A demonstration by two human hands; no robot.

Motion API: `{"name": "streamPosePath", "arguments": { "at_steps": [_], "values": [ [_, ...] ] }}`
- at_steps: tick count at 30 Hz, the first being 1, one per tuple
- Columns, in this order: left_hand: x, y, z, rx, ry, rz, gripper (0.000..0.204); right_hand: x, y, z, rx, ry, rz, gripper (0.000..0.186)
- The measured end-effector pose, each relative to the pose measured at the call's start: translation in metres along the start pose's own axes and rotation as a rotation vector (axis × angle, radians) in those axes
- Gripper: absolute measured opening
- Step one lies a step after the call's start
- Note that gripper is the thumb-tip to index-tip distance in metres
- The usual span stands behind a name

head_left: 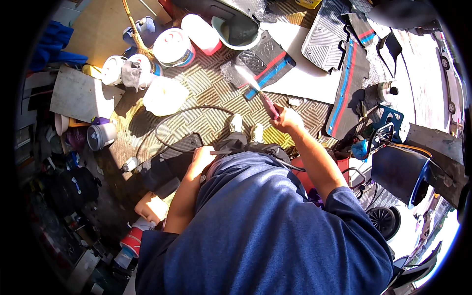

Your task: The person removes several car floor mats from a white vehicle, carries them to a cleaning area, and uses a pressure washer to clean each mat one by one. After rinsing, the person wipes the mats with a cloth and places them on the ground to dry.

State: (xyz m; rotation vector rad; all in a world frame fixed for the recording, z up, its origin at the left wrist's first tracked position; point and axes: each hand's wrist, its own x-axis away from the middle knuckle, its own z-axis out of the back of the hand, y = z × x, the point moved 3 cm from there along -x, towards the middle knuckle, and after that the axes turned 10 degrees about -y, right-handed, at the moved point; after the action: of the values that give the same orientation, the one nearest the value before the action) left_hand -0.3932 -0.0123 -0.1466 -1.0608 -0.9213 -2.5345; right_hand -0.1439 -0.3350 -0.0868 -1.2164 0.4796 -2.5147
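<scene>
My right hand [286, 119] is wrapped round the pinkish handle of a spray wand [267, 102], whose white spray falls on a dark floor mat [274, 58] with red and blue stripes, lying partly on a white board [297, 87]. My left hand [203, 155] is closed round a black hose [221, 152] beside my body. The hose also loops across the patterned ground [187, 93]. Further striped mats [349, 93] and a ridged grey mat [322, 39] lie to the right.
White buckets [172, 46], containers [164, 96], a broom [140, 46] and a plywood panel [73, 93] stand at upper left. A cylinder [387, 91], metal frames [386, 137] and a dark blue drum [398, 174] are at right. A jug [150, 209] and clutter fill the lower left.
</scene>
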Motion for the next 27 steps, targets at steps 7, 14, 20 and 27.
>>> {"name": "streamPosePath", "arguments": {
  "at_steps": [7,14,20,27],
  "values": [
    [0.0,-0.006,0.0,0.02,0.014,-0.022,0.015,0.006,-0.013,0.017,-0.092,-0.094,0.15,0.069],
    [-0.004,-0.007,0.003,0.001,0.0,-0.01,0.016,0.004,0.025,0.014,-0.081,0.1,-0.167,0.057],
    [-0.006,-0.007,0.006,0.015,0.002,-0.017,0.018,0.012,0.043,0.02,-0.113,0.14,-0.33,0.063],
    [-0.011,-0.01,0.013,0.004,-0.008,-0.039,0.02,0.013,0.05,0.029,-0.288,0.149,-0.073,0.068]
  ]
}}
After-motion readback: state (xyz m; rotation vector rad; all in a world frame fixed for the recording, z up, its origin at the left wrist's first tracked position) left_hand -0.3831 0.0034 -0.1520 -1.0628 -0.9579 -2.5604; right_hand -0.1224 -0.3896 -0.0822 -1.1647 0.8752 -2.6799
